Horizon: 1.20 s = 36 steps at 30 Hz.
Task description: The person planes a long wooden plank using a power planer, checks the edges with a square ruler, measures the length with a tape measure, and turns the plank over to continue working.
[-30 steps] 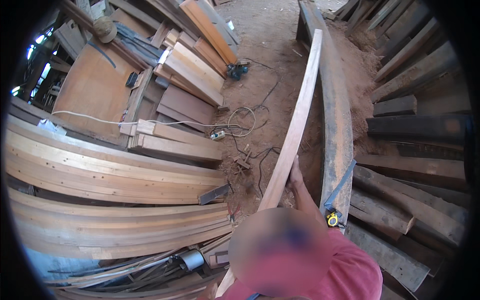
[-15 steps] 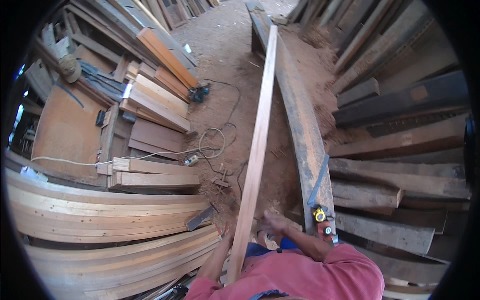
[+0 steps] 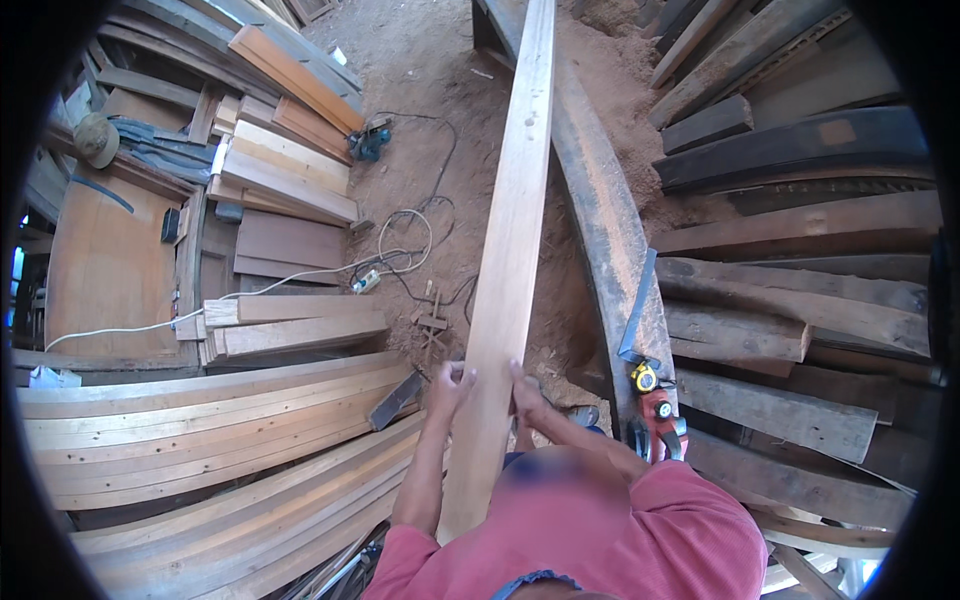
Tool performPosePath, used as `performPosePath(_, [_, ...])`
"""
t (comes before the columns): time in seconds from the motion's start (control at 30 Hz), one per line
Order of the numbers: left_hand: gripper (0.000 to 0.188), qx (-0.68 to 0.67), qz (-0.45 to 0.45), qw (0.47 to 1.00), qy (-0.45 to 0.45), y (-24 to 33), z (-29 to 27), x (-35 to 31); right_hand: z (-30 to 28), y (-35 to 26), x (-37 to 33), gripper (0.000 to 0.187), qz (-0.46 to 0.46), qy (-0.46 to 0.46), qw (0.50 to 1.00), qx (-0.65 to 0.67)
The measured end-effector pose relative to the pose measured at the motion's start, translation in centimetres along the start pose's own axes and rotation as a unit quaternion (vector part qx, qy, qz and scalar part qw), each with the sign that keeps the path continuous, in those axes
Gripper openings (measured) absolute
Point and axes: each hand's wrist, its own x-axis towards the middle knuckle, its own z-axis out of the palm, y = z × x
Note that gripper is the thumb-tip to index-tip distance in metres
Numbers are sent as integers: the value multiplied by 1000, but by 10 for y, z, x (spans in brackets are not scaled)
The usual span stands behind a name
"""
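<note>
A long pale wooden board [image 3: 505,270] stretches away from my body, its broad face turned up. My left hand [image 3: 450,388] grips its left edge, thumb and fingers curled at the side. On the opposite edge, my right hand [image 3: 525,392] holds the board with the thumb up along it and the other fingers partly hidden. Right of the board runs a long dusty bench plank [image 3: 600,200]. At its near end lie a grey-blue try square [image 3: 640,310], a yellow tape measure [image 3: 644,377] and a red power tool [image 3: 663,420].
Stacked planks [image 3: 220,420] fill the near left. Farther left, a blue power tool [image 3: 370,142] sits by shorter boards. A white socket block [image 3: 366,281] and looped cable lie on the dirt floor [image 3: 430,170]. Heavy dark beams [image 3: 800,230] are piled along the right.
The board has rolled from its narrow edge up to its broad face up. Both hands have moved forward to its two edges, and the view has shifted slightly.
</note>
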Motion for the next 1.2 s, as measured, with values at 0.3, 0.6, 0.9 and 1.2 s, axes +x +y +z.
performPosePath(0.3, [75,-180,-115,941,-263,-195,33,-91,-19,-104,74,80,-81,53,992,85])
performPosePath(0.6, [77,-258,-61,952,-153,-167,72,-54,-116,7,66,71,17,-109,993,51])
performPosePath(0.9, [82,-225,-65,952,-199,-88,117,-1,-57,89,-63,63,51,-141,989,16])
performPosePath(1.2, [58,45,-4,994,-98,-161,182,-101,-96,82,-71,61,-2,65,961,-269])
